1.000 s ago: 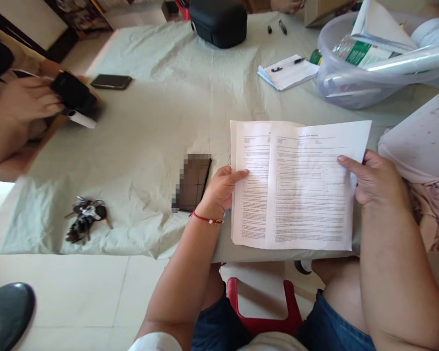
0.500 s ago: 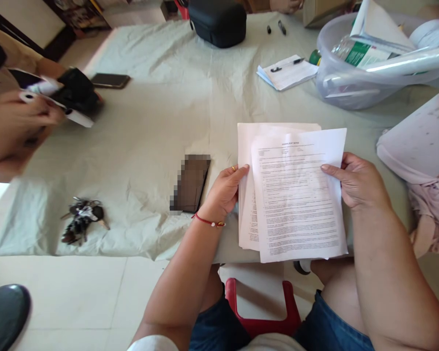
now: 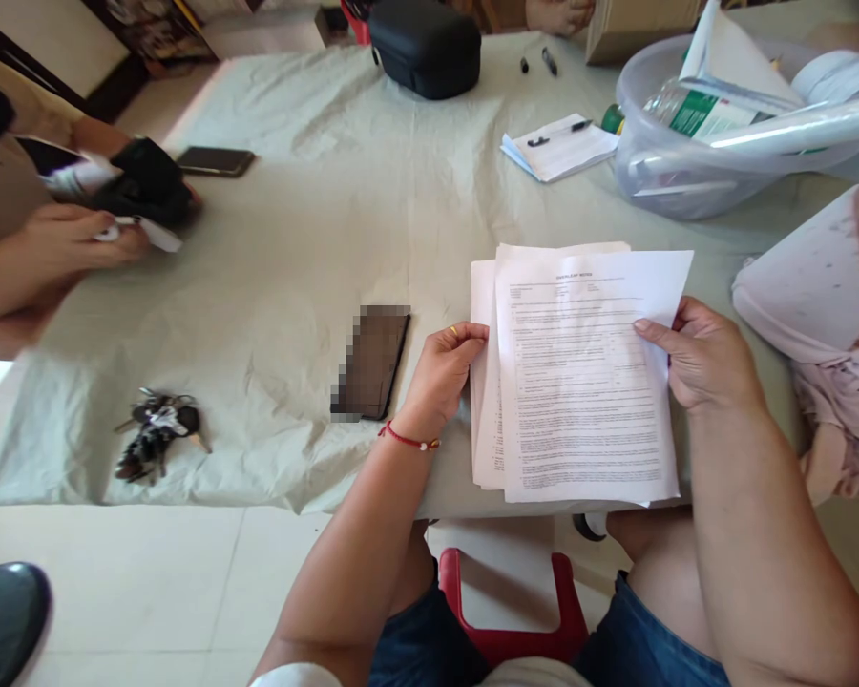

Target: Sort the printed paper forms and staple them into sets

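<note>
Several printed paper sheets (image 3: 579,401) are held upright-tilted above the table's near edge, loosely fanned, with a text-filled page on top. My left hand (image 3: 444,372) pinches the left edges of the rear sheets between thumb and fingers; a ring and a red bracelet show on it. On the other side, my right hand (image 3: 705,353) grips the top page's right edge, its thumb lying over the print and the fingers hidden behind. A dark smartphone (image 3: 376,367) lies on the cloth just left of my left hand.
A bunch of keys (image 3: 161,429) lies near the left front edge. Another person's hand (image 3: 86,239) holds a small white roll at left, near a second phone (image 3: 216,161). Farther back are a black case (image 3: 426,48), a notepad (image 3: 558,148) and a plastic basin (image 3: 659,172).
The sheets have shifted slightly against each other, the top page moving a little to the right and up. The other person's hand at left has moved slightly right.
</note>
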### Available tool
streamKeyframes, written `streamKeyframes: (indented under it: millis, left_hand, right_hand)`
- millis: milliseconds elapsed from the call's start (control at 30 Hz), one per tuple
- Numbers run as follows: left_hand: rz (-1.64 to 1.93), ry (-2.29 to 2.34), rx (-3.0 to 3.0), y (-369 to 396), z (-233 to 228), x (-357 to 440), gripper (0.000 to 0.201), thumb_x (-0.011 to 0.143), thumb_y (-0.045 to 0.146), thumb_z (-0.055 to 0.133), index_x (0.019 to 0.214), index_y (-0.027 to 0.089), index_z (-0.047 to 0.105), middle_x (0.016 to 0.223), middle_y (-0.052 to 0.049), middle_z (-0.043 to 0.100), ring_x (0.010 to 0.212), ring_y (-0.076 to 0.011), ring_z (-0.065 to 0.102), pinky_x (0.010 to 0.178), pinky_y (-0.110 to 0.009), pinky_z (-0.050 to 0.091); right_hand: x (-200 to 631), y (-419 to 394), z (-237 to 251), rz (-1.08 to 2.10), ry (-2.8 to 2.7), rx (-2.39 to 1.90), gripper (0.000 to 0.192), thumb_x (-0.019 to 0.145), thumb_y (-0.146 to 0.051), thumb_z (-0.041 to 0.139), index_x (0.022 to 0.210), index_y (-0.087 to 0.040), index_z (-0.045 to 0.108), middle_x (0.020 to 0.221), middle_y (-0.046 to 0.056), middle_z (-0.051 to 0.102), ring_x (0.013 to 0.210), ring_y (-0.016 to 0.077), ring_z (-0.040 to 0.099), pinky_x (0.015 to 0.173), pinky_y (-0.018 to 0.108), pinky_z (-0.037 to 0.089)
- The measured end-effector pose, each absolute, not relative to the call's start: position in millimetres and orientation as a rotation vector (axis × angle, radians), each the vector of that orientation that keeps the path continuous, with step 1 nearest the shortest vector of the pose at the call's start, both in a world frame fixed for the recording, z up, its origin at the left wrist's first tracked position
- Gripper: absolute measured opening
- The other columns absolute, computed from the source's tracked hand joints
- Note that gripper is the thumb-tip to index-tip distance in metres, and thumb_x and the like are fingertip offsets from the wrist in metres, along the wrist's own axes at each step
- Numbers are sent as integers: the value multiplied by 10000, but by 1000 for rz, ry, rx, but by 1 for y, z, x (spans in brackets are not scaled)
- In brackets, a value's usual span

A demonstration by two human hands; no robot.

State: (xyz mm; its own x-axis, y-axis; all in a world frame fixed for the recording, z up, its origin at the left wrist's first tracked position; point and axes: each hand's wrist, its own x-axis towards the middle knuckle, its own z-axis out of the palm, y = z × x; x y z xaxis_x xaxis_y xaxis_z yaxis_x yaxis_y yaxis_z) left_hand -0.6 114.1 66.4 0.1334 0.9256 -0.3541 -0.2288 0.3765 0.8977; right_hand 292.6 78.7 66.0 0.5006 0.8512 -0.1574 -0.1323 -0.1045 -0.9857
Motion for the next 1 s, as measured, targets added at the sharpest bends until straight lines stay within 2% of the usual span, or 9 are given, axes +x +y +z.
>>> streamKeyframes:
  millis: [67,200,467,667,867,1000]
  left_hand:
    - [990,1067,764,113,69,-1,124,720,289,811,786,186,787,774,-10,748,699,-139,647,644,-256,477]
    - [921,982,781,111,73,-2,301,770,446,897,751,171,775,762,-45,763,711,-172,689,686,-292,532]
    - [976,1047,619,111,73,-4,411,601,310,1048,709,187,671,795,-42,798,700,-190,743,698,-337,610]
    - [952,1003,612,111,76,-6,423,609,309,1060,890,165,779,920,-95,850,826,-257,807,833,-423,666]
    - [965,993,599,109,78,-3,473,580,277,1071,952,167,801,966,-94,863,811,-248,805,802,-397,663]
    - [982,1007,578,107,75,-2,443,623,387,1055,911,178,793,914,-87,853,774,-234,790,757,-367,648]
  right_hand:
    - [292,79,66,926,-673,-1429,491,423,-290,1056,801,-229,749,846,-34,817,791,158,699,806,300,592]
    - [288,77,69,934,-702,-1410,494,463,-322,1075,822,-236,748,870,-34,809,822,165,697,837,313,600]
    - [295,76,71,947,-631,-1450,471,473,-314,1057,826,-223,759,888,-23,811,829,170,700,873,326,601]
    - [316,76,67,917,-568,-1452,511,447,-259,1044,875,-211,768,914,7,828,848,188,733,849,321,614]
    - [308,74,68,1106,-626,-1513,549,467,-345,1081,919,-215,797,996,25,848,857,205,757,893,363,649]
    - [303,75,64,1099,-698,-1506,538,483,-379,1080,914,-258,781,988,0,847,874,230,776,867,400,676]
